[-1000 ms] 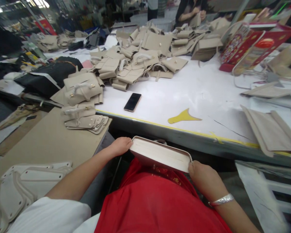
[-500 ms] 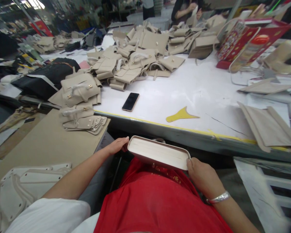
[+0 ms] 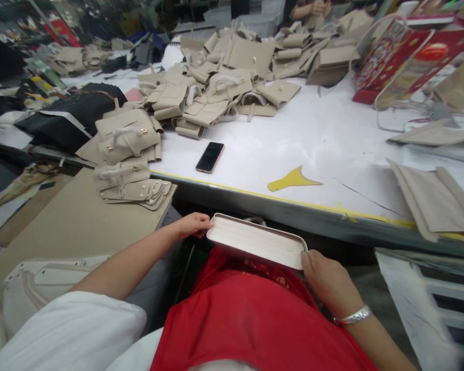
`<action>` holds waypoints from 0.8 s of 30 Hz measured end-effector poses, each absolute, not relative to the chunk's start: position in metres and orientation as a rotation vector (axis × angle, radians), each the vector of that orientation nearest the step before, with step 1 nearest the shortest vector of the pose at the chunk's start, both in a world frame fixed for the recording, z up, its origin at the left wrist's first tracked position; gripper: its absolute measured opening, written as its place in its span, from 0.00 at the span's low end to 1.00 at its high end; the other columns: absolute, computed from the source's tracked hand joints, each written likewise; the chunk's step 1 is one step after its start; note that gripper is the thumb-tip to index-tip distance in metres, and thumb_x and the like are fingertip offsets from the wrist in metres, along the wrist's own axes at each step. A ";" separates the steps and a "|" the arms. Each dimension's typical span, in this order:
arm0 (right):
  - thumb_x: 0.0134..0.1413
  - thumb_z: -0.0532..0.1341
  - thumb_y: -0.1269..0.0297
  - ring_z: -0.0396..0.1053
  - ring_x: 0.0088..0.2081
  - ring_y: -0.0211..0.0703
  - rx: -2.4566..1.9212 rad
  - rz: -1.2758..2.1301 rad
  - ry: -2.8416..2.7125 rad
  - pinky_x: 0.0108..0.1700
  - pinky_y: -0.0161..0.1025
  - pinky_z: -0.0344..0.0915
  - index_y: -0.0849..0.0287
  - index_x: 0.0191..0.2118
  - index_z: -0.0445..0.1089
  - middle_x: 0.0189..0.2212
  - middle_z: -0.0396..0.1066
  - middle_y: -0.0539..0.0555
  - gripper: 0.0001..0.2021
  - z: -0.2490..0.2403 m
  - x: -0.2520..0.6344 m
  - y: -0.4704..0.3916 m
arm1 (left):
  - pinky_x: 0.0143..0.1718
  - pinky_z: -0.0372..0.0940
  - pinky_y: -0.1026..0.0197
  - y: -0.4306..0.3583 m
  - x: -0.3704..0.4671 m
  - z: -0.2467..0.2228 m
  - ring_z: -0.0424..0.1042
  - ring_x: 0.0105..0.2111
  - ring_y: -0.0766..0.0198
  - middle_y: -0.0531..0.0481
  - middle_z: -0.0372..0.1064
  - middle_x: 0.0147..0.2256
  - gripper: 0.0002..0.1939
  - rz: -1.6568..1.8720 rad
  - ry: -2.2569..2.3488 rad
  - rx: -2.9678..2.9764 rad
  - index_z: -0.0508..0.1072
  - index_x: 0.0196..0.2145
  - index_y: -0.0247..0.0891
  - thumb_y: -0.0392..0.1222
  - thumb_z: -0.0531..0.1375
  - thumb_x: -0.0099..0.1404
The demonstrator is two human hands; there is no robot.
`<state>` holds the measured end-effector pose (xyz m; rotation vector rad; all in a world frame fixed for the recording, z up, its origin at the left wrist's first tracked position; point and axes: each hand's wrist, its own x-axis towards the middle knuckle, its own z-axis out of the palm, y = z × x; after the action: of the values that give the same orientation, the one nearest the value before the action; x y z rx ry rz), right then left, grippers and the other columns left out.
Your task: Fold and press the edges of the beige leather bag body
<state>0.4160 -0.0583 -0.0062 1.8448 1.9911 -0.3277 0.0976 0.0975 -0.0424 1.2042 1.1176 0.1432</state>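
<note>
Over my lap, a cream handbag [image 3: 257, 239] shows its long flat face with rounded corners and a raised rim. Part of a curved handle [image 3: 255, 221] peeks out behind it. At the bag's left end, my left hand [image 3: 194, 225] is closed, with thumb and fingers pinching the rim. My right hand [image 3: 328, 275] grips the opposite end, thumb near the corner and the other fingers mostly hidden. The rest of the bag below the rim is largely out of sight.
Ahead, a white table [image 3: 332, 139] bears a phone [image 3: 210, 157], a yellow template [image 3: 295, 179] and a heap of beige bag parts [image 3: 216, 95]. A red gift bag [image 3: 406, 62] stands back right. To my left, a board [image 3: 100, 216] carries stacked pieces. A co-worker's hands show behind.
My left fingers have shifted from the bag's outer left corner to a pinch on its rim. The bag stays between both hands, with its pale face a little more in view.
</note>
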 end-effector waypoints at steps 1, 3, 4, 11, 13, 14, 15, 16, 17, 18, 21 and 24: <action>0.61 0.44 0.68 0.71 0.30 0.51 1.891 -0.342 1.964 0.25 0.39 0.58 0.65 0.37 0.66 0.33 0.68 0.62 0.15 -0.005 0.414 -0.057 | 0.20 0.51 0.69 0.099 0.098 -0.041 0.56 0.17 0.73 0.58 0.55 0.17 0.25 0.140 1.133 1.268 0.56 0.20 0.36 0.58 0.62 0.48; 0.61 0.43 0.66 0.72 0.29 0.51 2.064 -0.389 1.858 0.27 0.40 0.59 0.65 0.36 0.67 0.30 0.70 0.62 0.16 -0.002 0.411 -0.056 | 0.20 0.49 0.68 0.100 0.097 -0.038 0.54 0.18 0.73 0.58 0.53 0.16 0.26 0.149 1.143 1.394 0.54 0.18 0.36 0.60 0.61 0.48; 0.61 0.43 0.64 0.72 0.29 0.52 2.159 -0.409 1.798 0.28 0.40 0.60 0.64 0.35 0.67 0.28 0.70 0.61 0.17 0.000 0.409 -0.056 | 0.20 0.48 0.68 0.100 0.096 -0.035 0.53 0.18 0.73 0.58 0.52 0.15 0.26 0.145 1.147 1.456 0.54 0.17 0.36 0.60 0.60 0.49; 0.59 0.46 0.62 0.73 0.32 0.52 2.384 -0.364 1.700 0.33 0.42 0.63 0.63 0.34 0.69 0.28 0.73 0.62 0.17 0.008 0.406 -0.062 | 0.27 0.53 0.62 0.070 0.129 -0.009 0.59 0.24 0.65 0.53 0.59 0.21 0.17 0.097 1.268 2.368 0.60 0.19 0.37 0.51 0.52 0.59; 0.59 0.46 0.63 0.73 0.32 0.52 2.420 -0.353 1.683 0.33 0.41 0.64 0.63 0.33 0.69 0.28 0.73 0.62 0.16 0.006 0.405 -0.064 | 0.36 0.58 0.59 0.047 0.159 -0.005 0.64 0.33 0.61 0.47 0.65 0.29 0.14 0.327 1.077 2.564 0.64 0.23 0.37 0.47 0.50 0.62; 0.59 0.46 0.63 0.73 0.32 0.52 2.434 -0.348 1.682 0.33 0.41 0.64 0.63 0.34 0.69 0.28 0.73 0.62 0.16 0.004 0.405 -0.065 | 0.41 0.58 0.58 0.035 0.176 -0.005 0.64 0.38 0.60 0.45 0.67 0.35 0.13 0.422 0.917 2.607 0.66 0.27 0.36 0.46 0.50 0.63; 0.59 0.45 0.63 0.72 0.32 0.51 2.445 -0.340 1.685 0.33 0.41 0.63 0.63 0.34 0.68 0.28 0.73 0.62 0.16 0.003 0.404 -0.066 | 0.44 0.57 0.57 0.025 0.193 -0.007 0.63 0.42 0.59 0.43 0.67 0.41 0.11 0.476 0.757 2.638 0.68 0.33 0.36 0.45 0.50 0.64; 0.60 0.45 0.63 0.72 0.32 0.51 2.452 -0.330 1.690 0.33 0.40 0.63 0.63 0.34 0.68 0.28 0.73 0.61 0.16 0.002 0.404 -0.066 | 0.46 0.57 0.56 0.017 0.208 -0.009 0.63 0.44 0.58 0.42 0.65 0.46 0.12 0.461 0.609 2.679 0.68 0.39 0.36 0.45 0.51 0.64; 0.60 0.45 0.63 0.72 0.32 0.51 2.456 -0.320 1.697 0.33 0.40 0.63 0.63 0.34 0.68 0.28 0.73 0.61 0.16 0.000 0.403 -0.067 | 0.45 0.58 0.55 0.011 0.222 -0.013 0.63 0.45 0.56 0.42 0.64 0.48 0.14 0.412 0.492 2.728 0.68 0.43 0.36 0.46 0.52 0.63; 0.60 0.45 0.63 0.72 0.32 0.50 2.459 -0.311 1.703 0.33 0.39 0.63 0.63 0.34 0.68 0.28 0.73 0.61 0.16 -0.001 0.403 -0.067 | 0.43 0.58 0.54 0.008 0.232 -0.017 0.63 0.44 0.55 0.42 0.64 0.49 0.16 0.345 0.409 2.782 0.67 0.46 0.37 0.46 0.53 0.63; 0.60 0.45 0.63 0.72 0.31 0.48 2.464 -0.304 1.711 0.32 0.37 0.61 0.63 0.33 0.68 0.27 0.73 0.60 0.16 -0.004 0.401 -0.066 | 0.36 0.58 0.54 0.007 0.246 -0.028 0.63 0.41 0.53 0.42 0.64 0.49 0.18 0.181 0.311 2.926 0.66 0.48 0.36 0.47 0.54 0.62; 0.60 0.45 0.63 0.71 0.30 0.46 2.490 -0.289 1.726 0.31 0.35 0.59 0.64 0.33 0.67 0.27 0.72 0.60 0.16 -0.009 0.402 -0.065 | 0.35 0.57 0.54 0.011 0.243 -0.029 0.62 0.41 0.54 0.42 0.64 0.49 0.19 0.139 0.291 2.974 0.66 0.48 0.36 0.48 0.54 0.62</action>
<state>0.4016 -0.0653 -0.0087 2.4899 1.7265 -0.2888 0.2429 0.0109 -0.0289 2.9742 0.2910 0.1394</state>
